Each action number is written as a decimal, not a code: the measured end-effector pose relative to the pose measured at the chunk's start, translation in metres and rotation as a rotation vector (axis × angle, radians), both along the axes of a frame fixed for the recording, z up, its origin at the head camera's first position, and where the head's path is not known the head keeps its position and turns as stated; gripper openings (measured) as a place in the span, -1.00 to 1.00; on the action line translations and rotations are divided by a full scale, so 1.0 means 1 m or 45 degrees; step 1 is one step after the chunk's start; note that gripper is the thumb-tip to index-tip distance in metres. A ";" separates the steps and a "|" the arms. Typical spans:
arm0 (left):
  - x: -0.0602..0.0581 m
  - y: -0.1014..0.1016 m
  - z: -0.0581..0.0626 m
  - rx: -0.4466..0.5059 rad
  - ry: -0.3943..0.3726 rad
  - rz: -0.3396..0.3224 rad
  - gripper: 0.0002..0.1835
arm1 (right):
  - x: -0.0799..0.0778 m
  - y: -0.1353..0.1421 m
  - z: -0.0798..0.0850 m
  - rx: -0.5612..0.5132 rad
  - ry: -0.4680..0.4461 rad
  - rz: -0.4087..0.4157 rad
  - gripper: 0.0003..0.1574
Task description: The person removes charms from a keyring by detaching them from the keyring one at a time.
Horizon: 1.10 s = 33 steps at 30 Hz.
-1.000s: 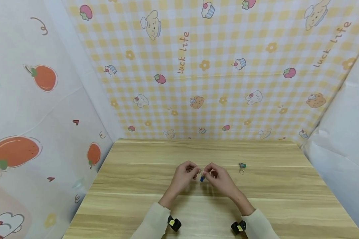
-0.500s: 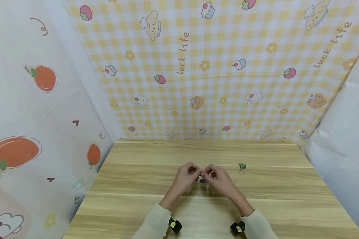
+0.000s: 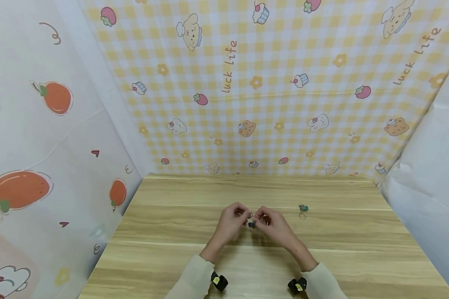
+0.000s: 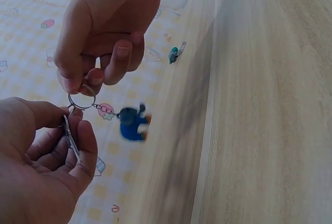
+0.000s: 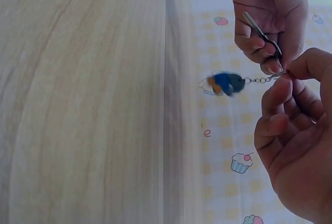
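Both hands meet above the table around a keychain. My right hand [image 3: 275, 225] pinches its silver split ring [image 4: 83, 107] between thumb and fingertip. My left hand [image 3: 229, 223] holds a slim metal key [image 4: 71, 140] whose top end meets that ring; in the right wrist view the key [image 5: 254, 24] shows a silver shaft and a dark part. From the ring a short chain [image 4: 106, 111] carries a small blue figurine [image 4: 133, 125] with a dark head and orange feet, dangling free and slightly blurred. Fingertips partly hide where key and ring meet.
A second keychain with a green figurine [image 3: 303, 207] and its own ring lies on the wooden table [image 3: 172, 232], right of the hands. A yellow checked cloth wall [image 3: 247, 108] rises behind the table, with white side walls [image 3: 419, 182] left and right.
The fingertips drew together over the ring half a second ago and now stand slightly apart. The blue figurine has swung below the hands. The green keychain has stayed put.
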<state>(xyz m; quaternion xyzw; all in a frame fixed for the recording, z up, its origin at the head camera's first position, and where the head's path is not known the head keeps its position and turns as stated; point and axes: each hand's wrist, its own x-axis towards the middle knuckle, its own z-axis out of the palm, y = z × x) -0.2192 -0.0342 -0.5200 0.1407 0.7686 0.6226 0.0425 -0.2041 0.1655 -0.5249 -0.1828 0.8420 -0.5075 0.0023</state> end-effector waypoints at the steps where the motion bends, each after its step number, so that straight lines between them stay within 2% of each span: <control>1: 0.000 0.000 0.000 0.001 0.003 0.002 -0.88 | 0.000 0.000 0.000 -0.004 -0.001 0.004 -0.93; 11: 0.001 0.001 0.000 0.031 -0.010 0.005 -0.87 | 0.001 0.002 0.001 -0.024 -0.023 -0.006 -0.94; 25: 0.004 0.003 0.003 -0.029 0.052 -0.038 -0.91 | -0.001 -0.004 0.003 0.036 -0.057 -0.087 -0.94; 33: 0.003 0.001 0.000 -0.006 0.043 -0.011 -0.91 | 0.000 -0.004 0.003 0.011 -0.018 -0.058 -0.92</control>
